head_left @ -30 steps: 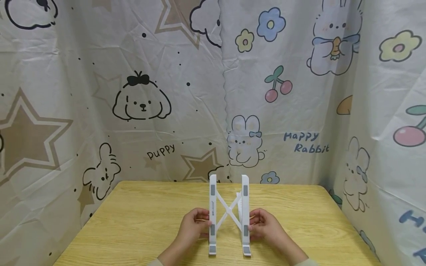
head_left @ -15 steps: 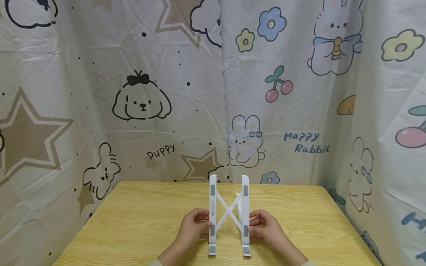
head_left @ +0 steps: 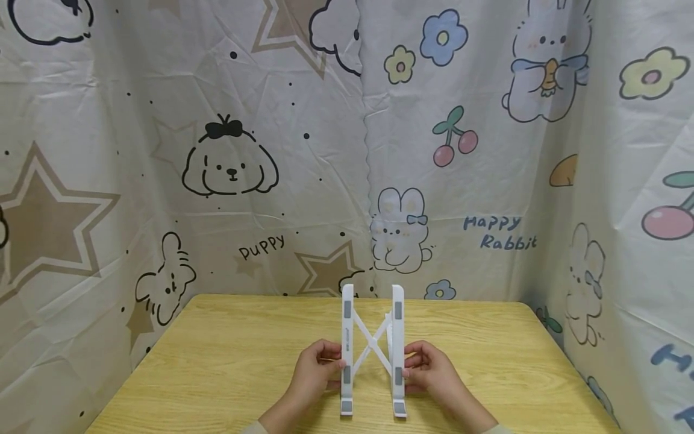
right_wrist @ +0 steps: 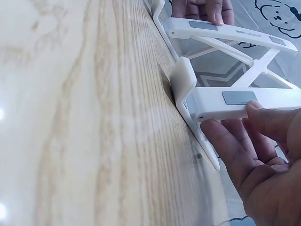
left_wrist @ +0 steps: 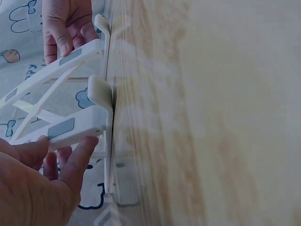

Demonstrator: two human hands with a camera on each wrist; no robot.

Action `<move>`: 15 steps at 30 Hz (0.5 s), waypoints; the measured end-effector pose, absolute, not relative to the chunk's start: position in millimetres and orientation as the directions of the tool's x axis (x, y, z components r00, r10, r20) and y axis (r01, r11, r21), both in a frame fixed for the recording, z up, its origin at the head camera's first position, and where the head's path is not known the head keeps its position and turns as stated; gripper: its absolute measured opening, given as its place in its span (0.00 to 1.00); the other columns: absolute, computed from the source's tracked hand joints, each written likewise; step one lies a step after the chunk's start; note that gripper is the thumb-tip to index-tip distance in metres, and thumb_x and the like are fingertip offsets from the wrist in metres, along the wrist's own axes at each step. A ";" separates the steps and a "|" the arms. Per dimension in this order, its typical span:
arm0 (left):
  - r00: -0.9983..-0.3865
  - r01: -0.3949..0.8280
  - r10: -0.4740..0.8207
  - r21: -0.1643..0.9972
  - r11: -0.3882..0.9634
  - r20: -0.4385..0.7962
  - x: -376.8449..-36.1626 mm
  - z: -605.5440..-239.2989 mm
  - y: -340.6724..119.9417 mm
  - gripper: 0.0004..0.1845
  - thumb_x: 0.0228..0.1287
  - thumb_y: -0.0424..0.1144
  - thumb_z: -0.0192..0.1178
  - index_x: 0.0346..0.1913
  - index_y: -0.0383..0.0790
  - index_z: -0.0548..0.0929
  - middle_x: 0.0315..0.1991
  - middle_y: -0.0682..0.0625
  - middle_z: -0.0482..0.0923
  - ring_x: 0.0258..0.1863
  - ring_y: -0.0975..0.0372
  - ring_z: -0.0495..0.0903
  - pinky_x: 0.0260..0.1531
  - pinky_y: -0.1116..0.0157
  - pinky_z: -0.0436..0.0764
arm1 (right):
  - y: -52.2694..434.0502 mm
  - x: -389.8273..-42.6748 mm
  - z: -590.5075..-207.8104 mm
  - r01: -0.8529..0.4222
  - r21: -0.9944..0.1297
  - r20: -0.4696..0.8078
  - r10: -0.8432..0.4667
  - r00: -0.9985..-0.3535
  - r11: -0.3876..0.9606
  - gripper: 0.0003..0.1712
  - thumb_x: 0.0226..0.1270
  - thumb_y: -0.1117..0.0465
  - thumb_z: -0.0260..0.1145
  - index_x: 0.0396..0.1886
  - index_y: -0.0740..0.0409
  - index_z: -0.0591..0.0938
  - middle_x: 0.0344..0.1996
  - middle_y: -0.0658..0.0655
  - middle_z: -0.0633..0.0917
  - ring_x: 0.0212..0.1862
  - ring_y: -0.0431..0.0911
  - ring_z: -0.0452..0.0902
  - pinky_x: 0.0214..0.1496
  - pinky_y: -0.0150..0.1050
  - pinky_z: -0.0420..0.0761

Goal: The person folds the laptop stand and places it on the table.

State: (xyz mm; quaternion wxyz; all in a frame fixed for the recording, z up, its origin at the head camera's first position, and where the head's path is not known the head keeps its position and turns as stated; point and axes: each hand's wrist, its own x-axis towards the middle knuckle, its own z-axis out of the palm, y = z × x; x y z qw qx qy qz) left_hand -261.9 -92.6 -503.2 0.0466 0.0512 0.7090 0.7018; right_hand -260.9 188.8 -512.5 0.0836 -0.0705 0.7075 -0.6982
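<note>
**A folding stand held between two hands, one on each rail**

A white plastic folding stand [head_left: 373, 349] sits on a pale wooden tabletop [head_left: 217, 374], close to the near edge and roughly centred left to right. It has two long rails joined by crossed struts that form an X between them. The rails run near to far, rising as they go, with small hooked feet at the near end resting on the wood. Grey pads mark each rail.

The left hand [head_left: 317, 369] grips the left rail from its outer side, thumb on top and fingers curled beneath, as the left wrist view shows. The right hand [head_left: 431, 369] mirrors it on the right rail, thumb pressed on top by a grey pad and fingers underneath. The hands are apart, separated by the width of the stand, each at about the middle of its rail and equally close to it. The stand lies directly between them, so its long axis runs away from the person while the hands face each other across it.

Behind the tabletop hangs a cartoon-printed curtain [head_left: 228, 169].
</note>
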 end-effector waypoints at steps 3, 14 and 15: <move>-0.991 0.011 0.133 1.000 0.016 0.009 -262.2 -503.2 -91.9 0.14 0.65 0.25 0.66 0.52 0.29 0.79 0.45 0.42 0.79 0.38 0.59 0.82 0.32 0.50 0.89 | 188.5 -261.0 -513.4 0.016 -1.000 -0.018 -0.212 -0.977 0.015 0.27 0.62 0.76 0.70 0.59 0.72 0.72 0.40 0.61 0.80 0.39 0.48 0.81 0.42 0.56 0.89; -0.985 0.019 0.170 0.999 0.032 0.013 -263.9 -500.2 -89.0 0.14 0.66 0.25 0.65 0.52 0.30 0.77 0.42 0.43 0.76 0.37 0.60 0.78 0.31 0.48 0.89 | 187.0 -263.7 -517.1 0.028 -1.000 -0.028 -0.195 -0.980 0.001 0.27 0.62 0.76 0.70 0.59 0.72 0.73 0.40 0.61 0.80 0.40 0.49 0.82 0.42 0.57 0.89; -0.985 0.020 0.172 0.999 0.036 0.013 -263.9 -500.2 -88.8 0.14 0.66 0.25 0.65 0.52 0.29 0.77 0.42 0.43 0.76 0.37 0.60 0.78 0.31 0.48 0.89 | 186.8 -263.8 -517.0 0.027 -1.000 -0.028 -0.193 -0.981 0.007 0.27 0.62 0.76 0.70 0.59 0.72 0.73 0.40 0.61 0.80 0.39 0.49 0.82 0.42 0.57 0.89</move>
